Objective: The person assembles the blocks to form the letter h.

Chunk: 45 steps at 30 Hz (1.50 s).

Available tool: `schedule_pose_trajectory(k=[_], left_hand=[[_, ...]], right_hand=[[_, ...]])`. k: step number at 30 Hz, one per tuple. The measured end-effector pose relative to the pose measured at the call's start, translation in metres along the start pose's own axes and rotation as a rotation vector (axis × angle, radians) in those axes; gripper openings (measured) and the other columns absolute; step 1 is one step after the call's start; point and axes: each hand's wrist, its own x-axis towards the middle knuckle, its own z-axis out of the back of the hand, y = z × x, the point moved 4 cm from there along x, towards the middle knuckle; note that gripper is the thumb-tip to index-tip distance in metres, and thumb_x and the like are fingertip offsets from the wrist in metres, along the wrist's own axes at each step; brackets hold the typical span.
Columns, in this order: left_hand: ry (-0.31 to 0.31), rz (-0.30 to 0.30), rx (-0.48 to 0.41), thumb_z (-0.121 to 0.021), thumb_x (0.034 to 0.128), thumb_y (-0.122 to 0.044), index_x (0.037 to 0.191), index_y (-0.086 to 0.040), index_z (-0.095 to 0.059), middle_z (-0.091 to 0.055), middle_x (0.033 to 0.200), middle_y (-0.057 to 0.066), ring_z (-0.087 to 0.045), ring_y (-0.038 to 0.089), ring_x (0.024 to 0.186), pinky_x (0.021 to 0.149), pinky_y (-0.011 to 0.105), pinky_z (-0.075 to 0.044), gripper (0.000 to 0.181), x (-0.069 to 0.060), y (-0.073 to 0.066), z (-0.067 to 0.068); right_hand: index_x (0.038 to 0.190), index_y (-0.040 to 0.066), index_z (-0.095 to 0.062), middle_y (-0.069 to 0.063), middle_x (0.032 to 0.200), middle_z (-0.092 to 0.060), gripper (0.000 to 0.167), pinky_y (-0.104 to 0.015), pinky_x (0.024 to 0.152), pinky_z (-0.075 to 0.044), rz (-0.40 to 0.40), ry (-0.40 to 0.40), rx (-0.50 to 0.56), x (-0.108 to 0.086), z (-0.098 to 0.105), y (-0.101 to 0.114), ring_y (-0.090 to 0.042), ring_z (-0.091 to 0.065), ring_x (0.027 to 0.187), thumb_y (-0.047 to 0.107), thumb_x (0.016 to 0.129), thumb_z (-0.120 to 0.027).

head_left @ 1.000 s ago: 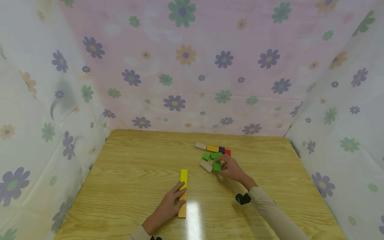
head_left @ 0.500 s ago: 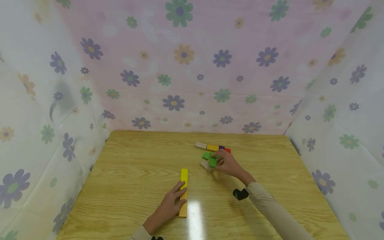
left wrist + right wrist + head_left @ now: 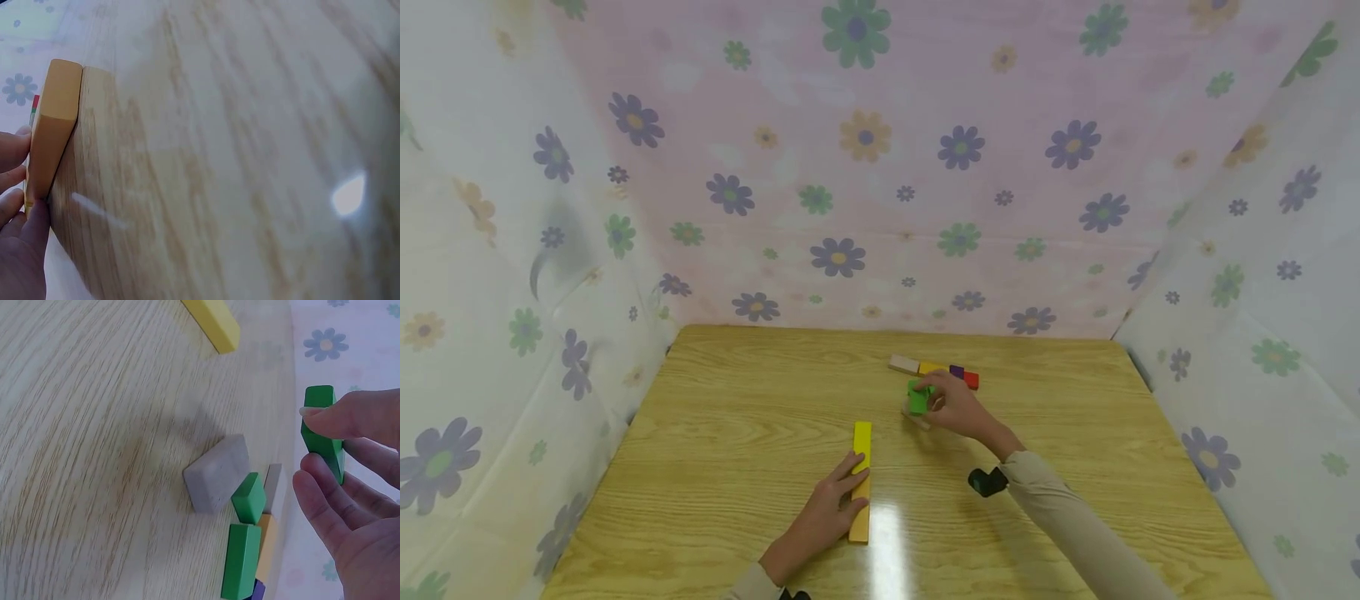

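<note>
My right hand (image 3: 958, 408) pinches a green wooden block (image 3: 320, 397) between thumb and fingers, held up off the table. Beneath it in the right wrist view lie a beige block (image 3: 219, 472), a smaller green block (image 3: 250, 499) and a longer green block (image 3: 240, 565). To the left, my left hand (image 3: 820, 518) rests its thumb and fingers across a straight line of a yellow block (image 3: 862, 435) and an orange block (image 3: 860, 530), end to end. Up close, the orange block (image 3: 59, 94) lies flat, with fingers touching it.
A row along the back holds a beige block (image 3: 904, 364), an orange-yellow block (image 3: 932, 367), a purple block (image 3: 957, 372) and a red block (image 3: 972, 381). Flowered curtains (image 3: 865, 208) enclose the wooden table (image 3: 737, 433) at the back and both sides.
My right hand has lifted the green block and carried it left, over the beige and small green blocks. The left hand has stayed on the yellow and orange line.
</note>
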Motion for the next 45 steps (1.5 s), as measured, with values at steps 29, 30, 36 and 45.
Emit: schedule_pose_trajectory(k=[29, 30, 36, 45], left_hand=[[0.028, 0.022, 0.001, -0.062, 0.0917, -0.009, 0.131, 0.009, -0.05, -0.031, 0.149, 0.019, -0.024, 0.037, 0.137, 0.101, 0.044, -0.039, 0.045, 0.001, -0.002, 0.0], [0.03, 0.022, 0.0, -0.062, 0.0916, -0.009, 0.131, 0.009, -0.05, -0.031, 0.149, 0.019, -0.024, 0.037, 0.137, 0.101, 0.044, -0.039, 0.045, 0.001, -0.002, 0.0], [0.03, 0.029, 0.006, -0.062, 0.0916, -0.01, 0.13, 0.008, -0.051, -0.032, 0.149, 0.018, -0.025, 0.037, 0.137, 0.101, 0.043, -0.038, 0.044, 0.001, -0.003, 0.0], [0.03, 0.03, 0.006, -0.063, 0.0913, -0.009, 0.13, 0.008, -0.051, -0.032, 0.149, 0.018, -0.025, 0.037, 0.137, 0.1, 0.043, -0.039, 0.044, 0.001, -0.004, 0.001]], right_hand=[[0.115, 0.0, -0.062, -0.021, 0.134, -0.045, 0.04, -0.026, 0.07, -0.054, 0.0, 0.042, 0.006, 0.032, -0.035, 0.013, -0.019, -0.062, 0.077, 0.0, 0.077, -0.075], [0.114, 0.0, -0.062, -0.023, 0.136, -0.043, 0.04, -0.027, 0.07, -0.055, 0.001, 0.043, 0.008, 0.032, -0.037, 0.013, -0.019, -0.063, 0.077, -0.001, 0.077, -0.075], [0.113, -0.001, -0.062, -0.031, 0.142, -0.034, 0.038, -0.031, 0.072, -0.055, 0.013, 0.041, 0.021, 0.037, -0.044, 0.01, -0.016, -0.063, 0.076, -0.001, 0.077, -0.074], [0.113, 0.002, -0.063, -0.012, 0.122, -0.053, 0.038, -0.03, 0.072, -0.055, 0.009, 0.05, 0.012, 0.047, -0.054, 0.009, -0.015, -0.062, 0.076, 0.002, 0.077, -0.076]])
